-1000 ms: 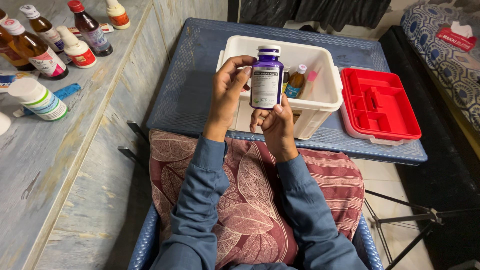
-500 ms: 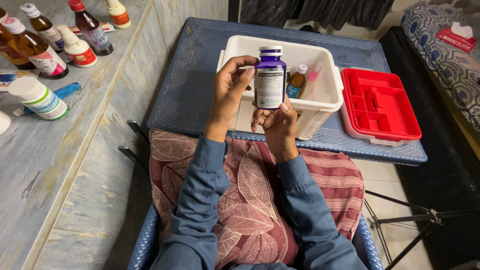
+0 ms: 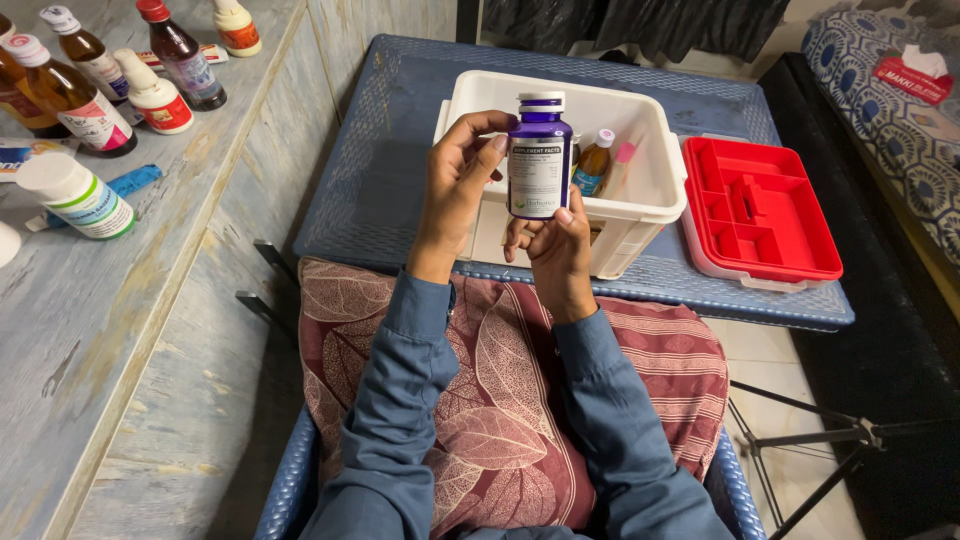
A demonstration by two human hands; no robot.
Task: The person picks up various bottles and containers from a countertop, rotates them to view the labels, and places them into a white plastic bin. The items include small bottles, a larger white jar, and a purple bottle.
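at the far left of the frame, on the weathered grey painted surface [image 3: 120, 330], stands a white plastic bottle with a green-banded label [image 3: 75, 195], and just beside it lies a blue tube [image 3: 125, 183]. in the upper left a cluster of brown glass syrup bottles with white and red caps [image 3: 120, 70] stands together near the frame's edge. moving toward the middle, the left hand [image 3: 455, 190] is raised upright, its fingers [image 3: 478, 135] curled around the left side of a dark purple plastic bottle with a white cap and a white printed label [image 3: 538, 155]. the bottle is held upright in the upper centre of the frame, above the near edge of a blue woven plastic surface [image 3: 390, 150] and in front of an open white plastic box [image 3: 640, 190]. the right hand [image 3: 555, 250] props it from below, fingers closed on its base and lower edge. inside the box a small amber bottle with a white cap [image 3: 595, 165] is visible. to the right of the box, just beside it, sits a red plastic compartment tray [image 3: 765, 210]. in the lower middle, a maroon leaf-patterned cloth [image 3: 500, 380] lies under the blue-sleeved arms.
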